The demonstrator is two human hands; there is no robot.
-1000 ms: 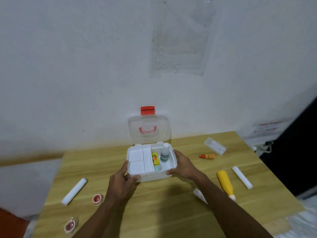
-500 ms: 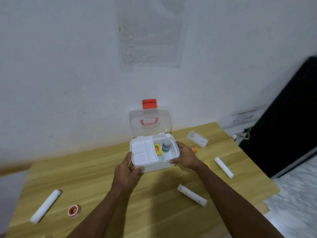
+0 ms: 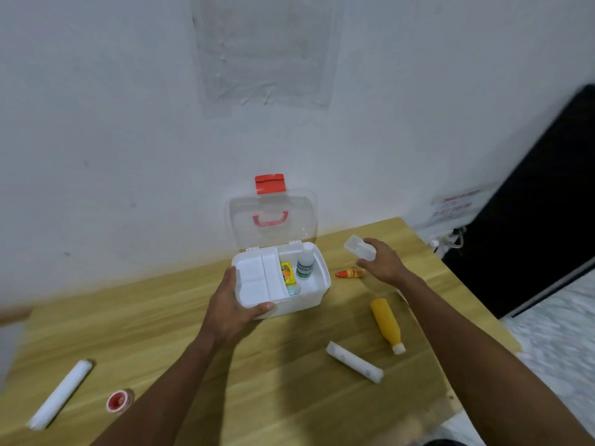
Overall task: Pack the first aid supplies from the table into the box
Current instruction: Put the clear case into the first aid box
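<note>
The white first aid box (image 3: 317, 296) stands mid-table with its clear lid (image 3: 273, 217) upright against the wall. Inside are a white tray insert (image 3: 257, 280), a small yellow carton (image 3: 287, 273) and a white bottle (image 3: 305, 264). My left hand (image 3: 233, 309) grips the box's front left corner. To the right of the box, my right hand (image 3: 381, 263) has its fingers closed around a clear plastic case (image 3: 355, 247). A small orange-red tube (image 3: 349, 273) lies just below that hand.
A yellow bottle (image 3: 386, 323) and a white roll (image 3: 354, 365) lie on the wooden table (image 3: 289, 397) at front right. Another white roll (image 3: 61, 392) and a red tape roll (image 3: 118, 400) lie at front left. The table's right edge drops off beside a black panel (image 3: 547, 204).
My right hand left the box's right side and moved right onto the clear plastic case. The left hand stayed on the box. The view swung right.
</note>
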